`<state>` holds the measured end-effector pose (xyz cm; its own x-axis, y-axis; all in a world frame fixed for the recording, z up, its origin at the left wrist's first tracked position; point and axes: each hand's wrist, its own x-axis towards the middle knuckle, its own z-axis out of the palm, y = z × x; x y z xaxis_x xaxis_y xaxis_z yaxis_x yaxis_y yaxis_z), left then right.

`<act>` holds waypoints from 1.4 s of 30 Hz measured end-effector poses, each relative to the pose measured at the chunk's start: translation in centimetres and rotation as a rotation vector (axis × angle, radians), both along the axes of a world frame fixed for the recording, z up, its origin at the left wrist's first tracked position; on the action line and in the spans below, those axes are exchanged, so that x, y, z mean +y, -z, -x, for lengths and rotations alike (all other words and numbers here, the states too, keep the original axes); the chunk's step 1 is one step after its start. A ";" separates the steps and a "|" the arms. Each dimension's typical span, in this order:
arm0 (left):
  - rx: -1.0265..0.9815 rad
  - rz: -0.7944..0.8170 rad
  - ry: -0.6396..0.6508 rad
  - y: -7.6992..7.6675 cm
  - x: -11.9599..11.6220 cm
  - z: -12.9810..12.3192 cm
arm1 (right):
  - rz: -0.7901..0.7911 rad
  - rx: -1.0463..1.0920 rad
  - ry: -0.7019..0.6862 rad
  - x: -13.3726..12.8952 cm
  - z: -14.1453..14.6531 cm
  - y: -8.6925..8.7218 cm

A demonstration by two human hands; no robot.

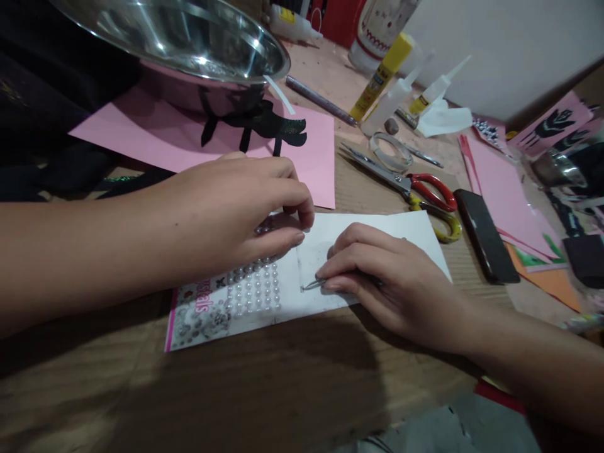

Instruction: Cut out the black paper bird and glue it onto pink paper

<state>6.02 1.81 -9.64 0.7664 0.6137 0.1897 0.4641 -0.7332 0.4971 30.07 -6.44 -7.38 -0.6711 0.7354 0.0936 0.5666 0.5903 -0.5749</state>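
A white card with rows of stick-on pearls lies on the wooden table, its pink-edged end at the left. My left hand rests over the upper part of the pearls, thumb and fingers curled toward each other; whether anything is between them cannot be made out. My right hand pinches metal tweezers, whose tips touch the bare white part of the card beside the pearls. Behind my left hand lies a pink sheet with a black cut-out shape on it.
A steel bowl stands on the pink sheet. Scissors with red and yellow handles, a tape roll, a yellow glue tube and a black phone lie or stand beyond the card. Pink papers are at the right.
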 end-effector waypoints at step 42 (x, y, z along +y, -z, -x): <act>0.579 -0.137 -0.473 -8.0 12.3 4.3 | -0.445 -0.096 0.147 0.6 -1.6 -1.0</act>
<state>1.69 14.12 -1.68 0.4278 0.9016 -0.0646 0.9034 -0.4289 -0.0030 31.68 -5.84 -6.36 -0.5838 0.7257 0.3641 0.7008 0.6768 -0.2254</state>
